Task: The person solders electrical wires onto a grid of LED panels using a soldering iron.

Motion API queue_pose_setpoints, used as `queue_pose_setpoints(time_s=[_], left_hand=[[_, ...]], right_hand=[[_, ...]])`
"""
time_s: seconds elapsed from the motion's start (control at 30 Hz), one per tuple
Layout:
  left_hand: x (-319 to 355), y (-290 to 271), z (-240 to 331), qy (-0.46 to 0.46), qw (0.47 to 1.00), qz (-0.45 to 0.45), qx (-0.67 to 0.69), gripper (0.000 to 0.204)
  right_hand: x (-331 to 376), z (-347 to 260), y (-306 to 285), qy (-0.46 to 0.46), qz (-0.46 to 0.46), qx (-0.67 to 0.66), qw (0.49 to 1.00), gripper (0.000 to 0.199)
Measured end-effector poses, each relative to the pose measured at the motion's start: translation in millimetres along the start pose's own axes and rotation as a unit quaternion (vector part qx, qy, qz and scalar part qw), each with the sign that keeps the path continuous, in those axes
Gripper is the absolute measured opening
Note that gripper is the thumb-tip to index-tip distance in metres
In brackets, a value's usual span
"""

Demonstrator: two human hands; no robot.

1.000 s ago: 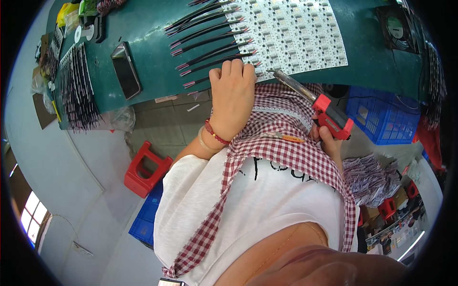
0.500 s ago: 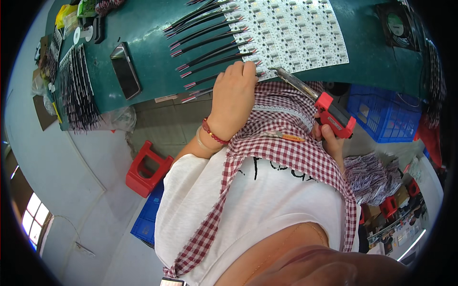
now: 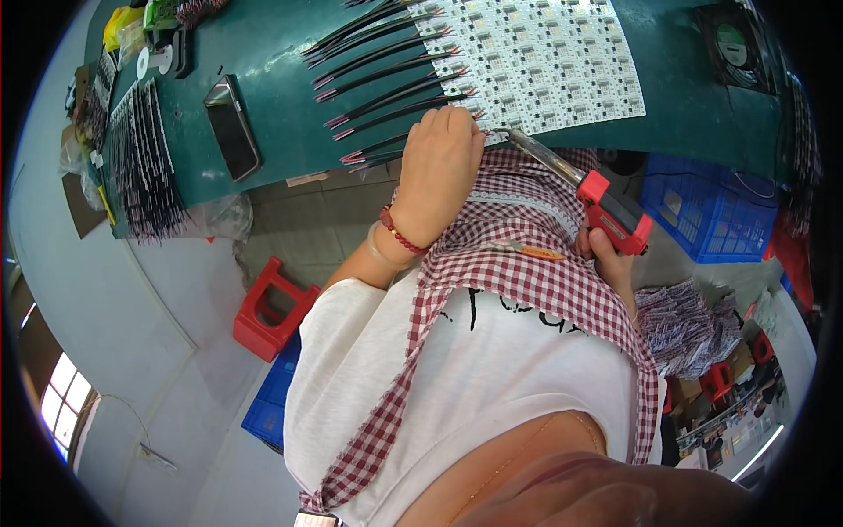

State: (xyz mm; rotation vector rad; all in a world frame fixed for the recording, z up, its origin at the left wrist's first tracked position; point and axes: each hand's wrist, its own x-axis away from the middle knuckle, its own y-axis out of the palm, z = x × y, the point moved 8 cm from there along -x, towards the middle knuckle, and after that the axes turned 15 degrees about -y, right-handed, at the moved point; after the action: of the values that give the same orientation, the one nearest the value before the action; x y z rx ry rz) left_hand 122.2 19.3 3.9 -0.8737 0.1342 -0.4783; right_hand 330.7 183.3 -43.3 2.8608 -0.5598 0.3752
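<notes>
A white circuit board panel [image 3: 549, 66] lies on the green table, with a row of black cables [image 3: 382, 63] along its left edge. My left hand [image 3: 441, 167] is bent over the panel's near left corner, its fingers closed on a black cable [image 3: 383, 160] that runs beneath it. The fingertips are partly hidden. My right hand [image 3: 608, 255] grips the red handle of a soldering iron [image 3: 608, 206]. The iron's metal tip points left to the corner of the panel, close beside my left fingertips; whether it touches there I cannot tell.
A phone [image 3: 232, 127] and a bundle of dark cables [image 3: 145, 162] lie to the left on the table [image 3: 290, 97]. A black fan [image 3: 736, 46] stands at the far right. Below are a blue crate [image 3: 702, 211], a red stool [image 3: 272, 312] and a heap of cables [image 3: 687, 325].
My left hand has shifted slightly right, and the cable under it has moved up and right with it. The soldering iron's tip has dropped a little toward the panel's corner.
</notes>
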Motion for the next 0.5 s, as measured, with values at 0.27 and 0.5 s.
queue_pose_setpoints(time_s=[0.27, 0.5], left_hand=[[1, 0, 1, -0.002, 1.000, 0.001, -0.001, 0.017], [2, -1, 1, -0.004, 1.000, 0.004, 0.002, 0.016]], right_hand=[[12, 13, -9, 0.034, 0.000, 0.044, 0.998, 0.017], [16, 19, -11, 0.025, -0.016, 0.124, 0.992, 0.029]])
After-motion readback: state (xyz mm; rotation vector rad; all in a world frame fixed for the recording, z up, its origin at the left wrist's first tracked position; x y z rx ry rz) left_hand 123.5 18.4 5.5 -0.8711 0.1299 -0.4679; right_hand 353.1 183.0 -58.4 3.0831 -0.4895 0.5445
